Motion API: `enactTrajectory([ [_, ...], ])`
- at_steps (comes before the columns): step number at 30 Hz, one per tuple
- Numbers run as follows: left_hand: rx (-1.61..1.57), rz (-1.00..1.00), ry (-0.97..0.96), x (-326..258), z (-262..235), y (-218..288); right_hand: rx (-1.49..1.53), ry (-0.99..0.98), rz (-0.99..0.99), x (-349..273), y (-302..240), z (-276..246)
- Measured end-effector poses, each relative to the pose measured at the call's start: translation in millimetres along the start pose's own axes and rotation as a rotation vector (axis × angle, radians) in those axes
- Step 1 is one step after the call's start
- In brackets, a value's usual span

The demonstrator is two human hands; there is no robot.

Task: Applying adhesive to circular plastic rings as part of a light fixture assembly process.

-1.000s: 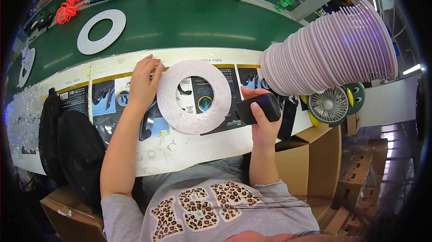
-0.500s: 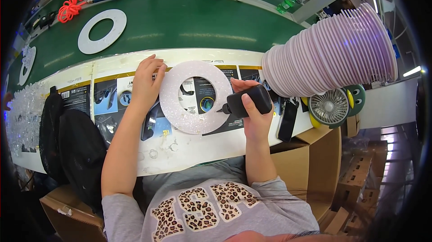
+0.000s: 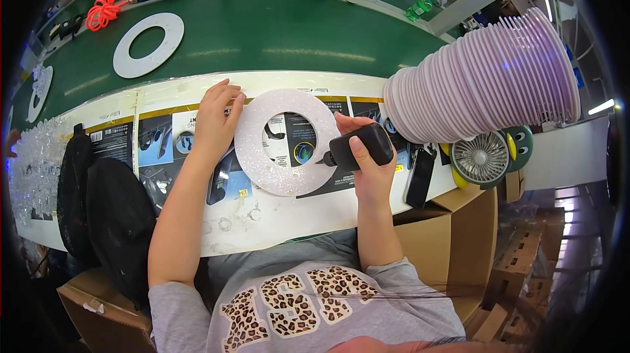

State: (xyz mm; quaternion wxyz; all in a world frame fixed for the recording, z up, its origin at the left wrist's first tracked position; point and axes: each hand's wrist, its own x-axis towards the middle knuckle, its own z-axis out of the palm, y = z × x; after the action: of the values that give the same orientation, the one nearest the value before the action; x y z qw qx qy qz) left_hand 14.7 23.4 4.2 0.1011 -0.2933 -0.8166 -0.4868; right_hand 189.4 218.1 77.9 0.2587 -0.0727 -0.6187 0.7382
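A white, glittery flat ring (image 3: 256,168) lies in front of me on the printed sheets covering the near table. My left hand (image 3: 220,111) rests at the ring's upper left edge, its fingers stretched out and the thumb side close to the rim. In my right hand (image 3: 371,170) is a black squeeze bottle (image 3: 365,147), tilted so that its narrow nozzle points left. The nozzle tip is at the right side of the ring's face; whether it touches is too small to tell.
A tall leaning stack of white rings (image 3: 472,84) stands at the right, beside a small fan (image 3: 481,157) and a phone (image 3: 420,177). Clear plastic pieces (image 3: 36,172) and a black mesh bag (image 3: 118,222) are at the left. Another ring (image 3: 122,62) lies on the green belt (image 3: 262,38).
My hands, the ring and the bottle look almost unmoved. The bottle's nozzle has shifted very slightly over the ring. A person in the background has raised their head.
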Motion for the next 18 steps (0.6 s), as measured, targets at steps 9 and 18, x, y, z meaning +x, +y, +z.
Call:
enactTrajectory([
  [9, 0.01, 0.01, 0.002, 0, 0, 0, 0.012, 0.025, -0.029, 0, -5, -4],
  [18, 0.013, 0.016, 0.007, 0, 1, -2, 0.007, 0.076, -0.053, 10, -6, -4],
])
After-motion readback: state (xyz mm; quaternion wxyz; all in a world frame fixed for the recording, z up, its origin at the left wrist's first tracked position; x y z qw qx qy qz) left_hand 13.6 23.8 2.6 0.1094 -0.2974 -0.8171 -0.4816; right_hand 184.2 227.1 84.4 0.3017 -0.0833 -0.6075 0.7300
